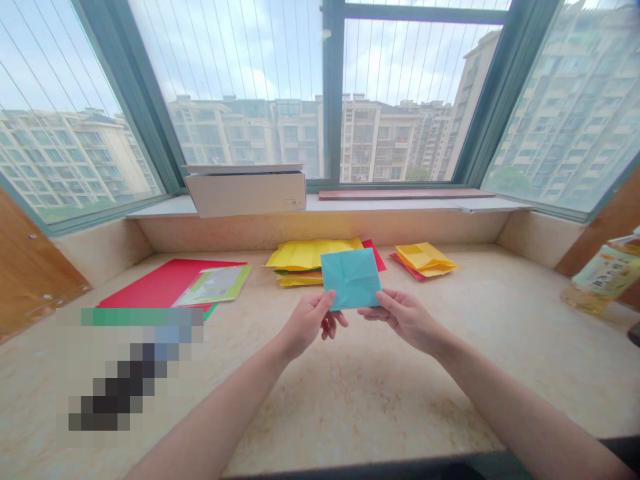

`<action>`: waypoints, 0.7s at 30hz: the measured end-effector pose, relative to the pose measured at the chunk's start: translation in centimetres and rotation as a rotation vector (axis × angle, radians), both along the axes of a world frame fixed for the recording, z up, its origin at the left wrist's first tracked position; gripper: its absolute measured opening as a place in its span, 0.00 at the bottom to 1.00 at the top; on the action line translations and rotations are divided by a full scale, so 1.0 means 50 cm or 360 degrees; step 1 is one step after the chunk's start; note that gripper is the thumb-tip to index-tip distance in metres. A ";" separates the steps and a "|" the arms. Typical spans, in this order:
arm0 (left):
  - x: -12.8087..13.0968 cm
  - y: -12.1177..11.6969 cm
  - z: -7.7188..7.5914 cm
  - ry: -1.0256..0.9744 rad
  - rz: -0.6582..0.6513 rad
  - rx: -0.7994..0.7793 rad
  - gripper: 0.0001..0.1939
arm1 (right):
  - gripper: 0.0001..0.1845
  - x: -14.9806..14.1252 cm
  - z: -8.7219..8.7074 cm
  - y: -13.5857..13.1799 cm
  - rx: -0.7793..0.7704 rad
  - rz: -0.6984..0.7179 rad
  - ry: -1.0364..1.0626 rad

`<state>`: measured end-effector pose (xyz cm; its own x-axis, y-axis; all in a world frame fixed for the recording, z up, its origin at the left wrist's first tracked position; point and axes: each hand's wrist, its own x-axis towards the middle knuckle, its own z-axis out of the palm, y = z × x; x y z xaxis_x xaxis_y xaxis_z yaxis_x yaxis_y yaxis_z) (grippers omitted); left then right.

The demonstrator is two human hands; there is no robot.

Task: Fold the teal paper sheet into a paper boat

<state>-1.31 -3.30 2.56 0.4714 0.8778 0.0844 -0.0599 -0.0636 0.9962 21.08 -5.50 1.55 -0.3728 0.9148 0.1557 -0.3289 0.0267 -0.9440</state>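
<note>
A turquoise square of folded paper (351,280) is held up above the counter, its face marked with creases. My left hand (320,315) pinches its lower left corner between thumb and fingers. At the lower right corner, my right hand (403,317) grips it the same way. Behind the square lies a stack of yellow folded paper (313,254), with green, orange and red pieces showing at its edges; the square hides part of it. To the right sits a smaller pile of yellow-orange and red folded paper (425,259).
Red paper sheets (150,283) lie at the left, with a clear packet edged in green (215,285) on top. A blurred dark object (130,373) is nearer me. A white box (247,193) stands on the window ledge. At far right is a labelled bottle (607,277).
</note>
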 end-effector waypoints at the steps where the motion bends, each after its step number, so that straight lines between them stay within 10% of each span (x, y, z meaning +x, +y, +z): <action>1: 0.000 -0.002 0.002 -0.0006 -0.0052 -0.0028 0.27 | 0.17 0.002 -0.001 0.002 0.0004 -0.0034 -0.0022; 10: -0.003 -0.012 -0.009 0.0016 -0.0425 -0.0306 0.28 | 0.17 0.009 -0.009 0.011 0.0151 -0.0044 -0.0227; 21: -0.003 0.000 -0.023 0.0319 -0.0452 -0.0047 0.35 | 0.28 0.002 -0.007 0.004 0.0155 -0.0095 -0.0373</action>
<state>-1.47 -3.29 1.40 0.7018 0.7100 -0.0585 0.1262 -0.0431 0.9911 21.21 -5.31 1.21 -0.3551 0.9211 0.1598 -0.0968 0.1338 -0.9863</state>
